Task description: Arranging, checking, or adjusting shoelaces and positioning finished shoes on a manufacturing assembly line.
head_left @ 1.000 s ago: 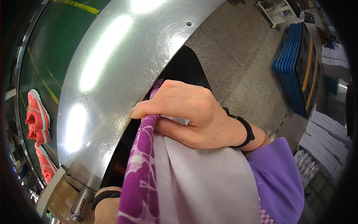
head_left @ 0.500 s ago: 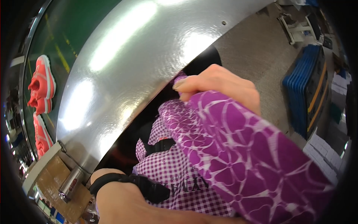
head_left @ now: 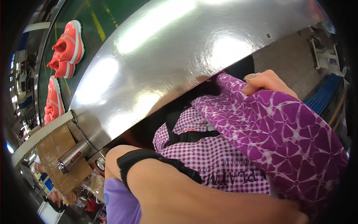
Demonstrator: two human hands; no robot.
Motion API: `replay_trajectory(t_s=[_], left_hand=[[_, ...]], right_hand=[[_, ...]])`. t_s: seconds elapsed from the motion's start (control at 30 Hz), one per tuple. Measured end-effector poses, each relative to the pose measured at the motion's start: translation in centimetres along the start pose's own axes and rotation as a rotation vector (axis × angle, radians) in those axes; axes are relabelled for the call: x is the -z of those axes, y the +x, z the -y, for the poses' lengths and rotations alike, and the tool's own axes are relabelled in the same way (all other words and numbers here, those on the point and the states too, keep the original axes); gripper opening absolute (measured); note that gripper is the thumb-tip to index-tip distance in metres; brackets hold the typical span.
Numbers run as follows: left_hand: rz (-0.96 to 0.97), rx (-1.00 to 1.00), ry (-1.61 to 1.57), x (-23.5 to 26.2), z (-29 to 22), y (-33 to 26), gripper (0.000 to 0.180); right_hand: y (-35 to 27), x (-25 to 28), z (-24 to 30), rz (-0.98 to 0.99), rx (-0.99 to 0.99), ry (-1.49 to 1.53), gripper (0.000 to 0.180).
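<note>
At four o'clock, beside the cloth (head_left: 285, 128) spread at three, the left hand (head_left: 276, 209) is placed, its grip impossible to tell; the cloth's edge is pinched by the right hand (head_left: 273, 83) at two, seemingly for tautness. Beyond the table (head_left: 179, 56) at twelve, shoes (head_left: 70, 46) are set at ten.

Above the polished metal tabletop (head_left: 167, 71) a hand could pass freely, until the coral sneakers (head_left: 69, 44), which stand beyond its far left edge. Along its near edge runs only a narrow dark gap; the left forearm (head_left: 167, 186) crosses below this gap. On the right, the purple patterned cloth (head_left: 291, 130), pinched by the right hand (head_left: 266, 82), closes the way; at lower left, a metal cylinder (head_left: 76, 155) is the obstacle
</note>
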State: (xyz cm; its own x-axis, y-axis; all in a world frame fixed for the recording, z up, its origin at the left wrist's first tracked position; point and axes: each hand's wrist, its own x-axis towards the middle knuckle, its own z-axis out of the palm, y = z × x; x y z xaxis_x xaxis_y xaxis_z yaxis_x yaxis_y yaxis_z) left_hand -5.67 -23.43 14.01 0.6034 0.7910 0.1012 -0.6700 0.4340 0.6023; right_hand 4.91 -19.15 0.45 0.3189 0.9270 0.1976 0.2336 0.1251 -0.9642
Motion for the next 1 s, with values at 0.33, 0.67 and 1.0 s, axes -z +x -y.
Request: replay_trajectory(t_s=[0.33, 0.67, 1.0], left_hand=[[0.113, -0.022, -0.16, -1.2, 4.1, -0.4, 0.025], [0.272, -0.008, -0.369, -1.7, 7.9, -0.6, 0.028], [0.311, -0.108, -0.313, 0.9, 10.3, -0.1, 0.03]], right_hand=[[0.0, 1.2, -1.0, 0.02, 0.121, -0.06, 0.02], [-0.6, 2.5, -1.9, 0.013, 0.158, -0.118, 0.028], [-0.2, 1.2, 0.7, -0.069, 0.119, 0.024, 0.018]])
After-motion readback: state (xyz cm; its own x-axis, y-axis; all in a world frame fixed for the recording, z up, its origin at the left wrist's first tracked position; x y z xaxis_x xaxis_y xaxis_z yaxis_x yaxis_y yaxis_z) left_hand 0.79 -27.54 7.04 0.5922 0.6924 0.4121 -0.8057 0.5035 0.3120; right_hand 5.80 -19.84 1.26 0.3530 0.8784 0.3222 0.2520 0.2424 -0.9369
